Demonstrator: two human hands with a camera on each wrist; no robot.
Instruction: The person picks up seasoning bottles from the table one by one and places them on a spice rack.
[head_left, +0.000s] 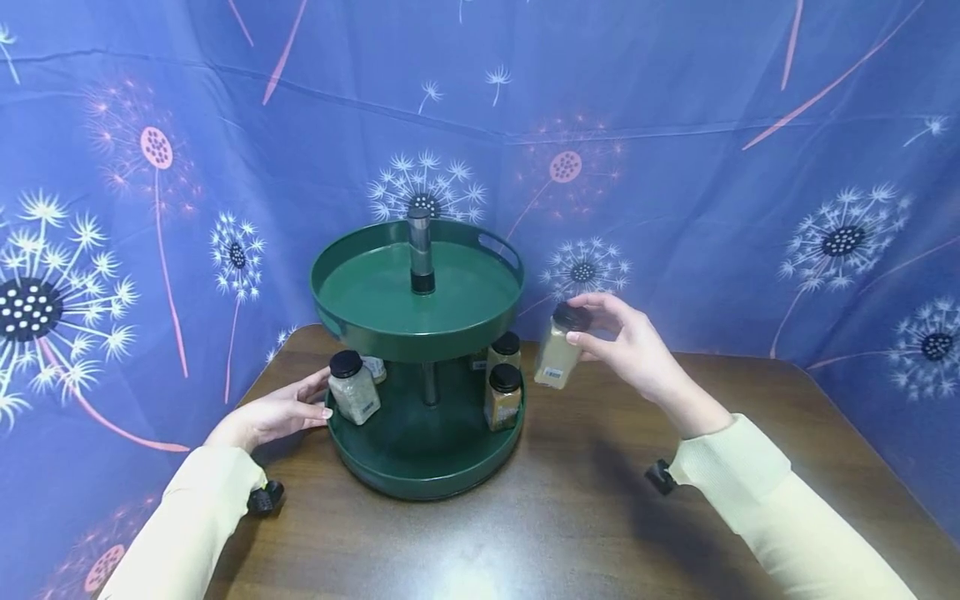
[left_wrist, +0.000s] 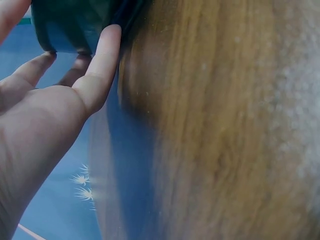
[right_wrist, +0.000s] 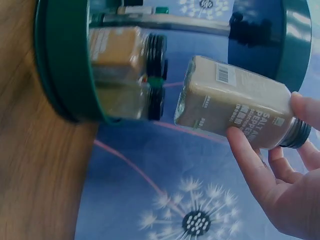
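My right hand (head_left: 617,340) holds a square spice jar (head_left: 557,358) by its black lid, tilted, just right of a green two-tier turntable (head_left: 420,487). In the right wrist view this jar (right_wrist: 225,100) carries white print reading "SALT" and "PEPPER", with beige powder inside. At the other side, my left hand (head_left: 281,414) touches the rim of the lower tier with its fingertips, the fingers (left_wrist: 102,62) fairly straight. Beside that hand a pale spice jar (head_left: 354,392) stands on the lower tier. An orange-brown spice jar (head_left: 502,404) stands at the tier's right edge.
The upper tier (head_left: 367,287) has a raised rim and a metal post (head_left: 421,250) rising through its middle. Another spice jar (head_left: 503,348) stands behind the orange-brown one, partly hidden. A wooden table (head_left: 570,517) carries the turntable; blue patterned cloth (head_left: 675,167) hangs behind.
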